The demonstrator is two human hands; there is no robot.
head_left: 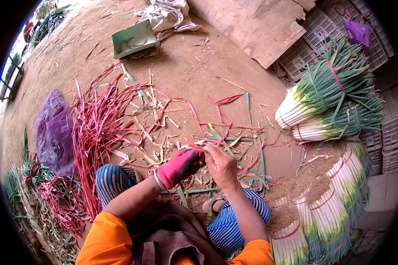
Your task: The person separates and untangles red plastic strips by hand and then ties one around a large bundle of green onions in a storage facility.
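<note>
While the left hand, in a pink-and-black glove, meets the bare right hand at the centre of the frame, the fingers of both pinch a thin red plastic strip between them. A tangled heap of red plastic strips sprawls at centre left; white-stalked, green-leaved onion bundles lie at upper right.

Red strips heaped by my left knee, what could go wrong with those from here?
The red strips lie crisscrossed and look tangled, so pulling one might drag others along. The left hand wears a glove, which could dull its feel for such thin pieces.
</note>
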